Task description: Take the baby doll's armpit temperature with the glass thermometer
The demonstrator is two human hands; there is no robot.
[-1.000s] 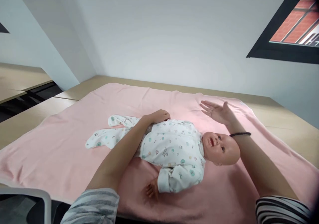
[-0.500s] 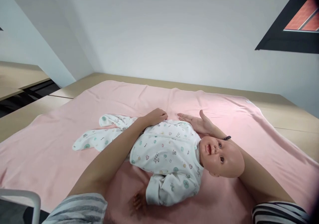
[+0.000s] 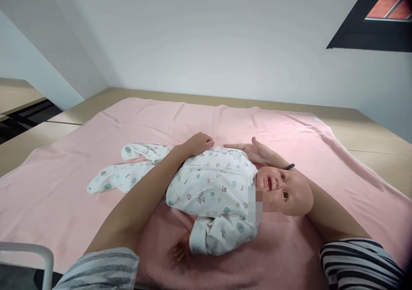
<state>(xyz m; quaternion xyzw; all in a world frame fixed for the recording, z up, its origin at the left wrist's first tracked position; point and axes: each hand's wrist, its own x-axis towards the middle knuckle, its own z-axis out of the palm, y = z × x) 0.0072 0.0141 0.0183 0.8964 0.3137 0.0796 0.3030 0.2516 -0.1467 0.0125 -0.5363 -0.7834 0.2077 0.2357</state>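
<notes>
A baby doll (image 3: 283, 193) in a white printed sleepsuit (image 3: 212, 184) lies on its back on a pink blanket (image 3: 80, 195), head to the right. My left hand (image 3: 198, 144) rests curled over the far side of the doll's waist, gripping the sleepsuit there. My right hand (image 3: 252, 150) lies flat with fingers stretched out behind the doll's far shoulder, the forearm passing under the head. A dark band circles my right wrist (image 3: 289, 166).
The blanket covers a light wooden table (image 3: 370, 139) that meets a white wall behind. A black-framed window (image 3: 370, 28) sits at the top right. A white chair edge (image 3: 38, 255) shows at the bottom left, and other tables (image 3: 16, 96) stand at the far left.
My right hand has come down from the air beyond the doll's head and slid leftward behind its shoulder. The left hand stays on the doll's waist.
</notes>
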